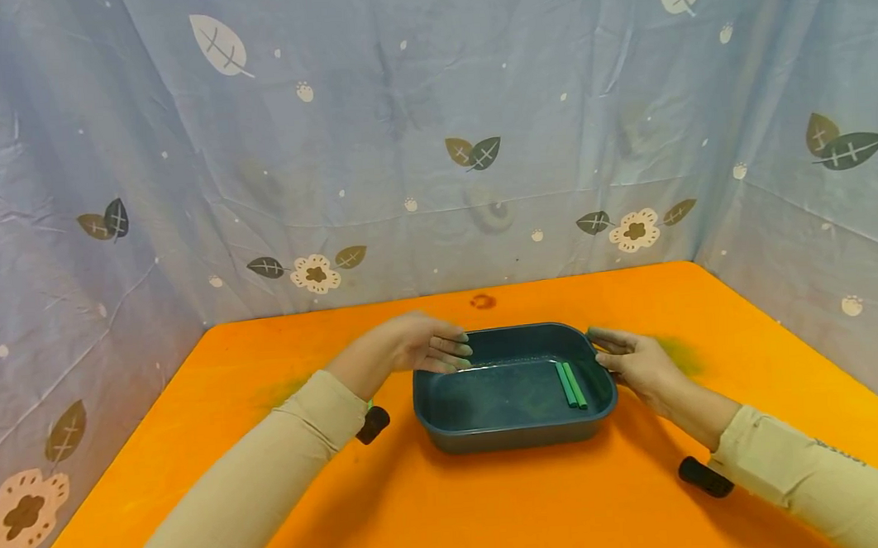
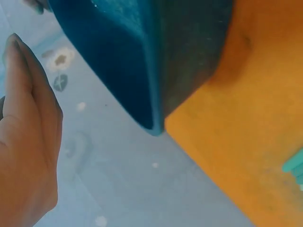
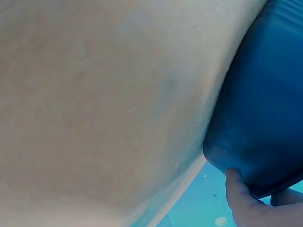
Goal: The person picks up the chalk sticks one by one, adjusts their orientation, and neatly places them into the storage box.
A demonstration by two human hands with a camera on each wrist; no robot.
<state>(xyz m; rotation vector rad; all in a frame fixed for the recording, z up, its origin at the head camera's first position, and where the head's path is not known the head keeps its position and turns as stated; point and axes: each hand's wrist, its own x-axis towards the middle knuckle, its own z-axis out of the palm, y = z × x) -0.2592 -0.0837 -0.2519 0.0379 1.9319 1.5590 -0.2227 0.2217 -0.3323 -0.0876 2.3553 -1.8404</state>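
Behind, patterned curtain (image 1: 400,102), below, orange table (image 1: 451,513), green sticks (image 1: 576,387) in dark tray (image 1: 518,439), right fingers (image 1: 617,341) gripping it, left fingers (image 1: 446,346) straight, empty.

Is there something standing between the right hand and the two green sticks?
Yes: the basin's right wall. The right hand is mostly outside it, while the green sticks lie inside. Nothing visible covers them from above.

We find a dark teal basin (image 1: 515,438) blocking the middle of the orange tabletop (image 1: 541,517). A hand could pass behind it, short of the back edge, where patterned curtain (image 1: 399,86) bars the way, or in front, between the sleeves (image 1: 256,474). The left hand (image 1: 431,343) obstructs its back left corner; the right hand (image 1: 641,367), its right rim. Inside, two green sticks (image 1: 565,383) leave us room leftward.
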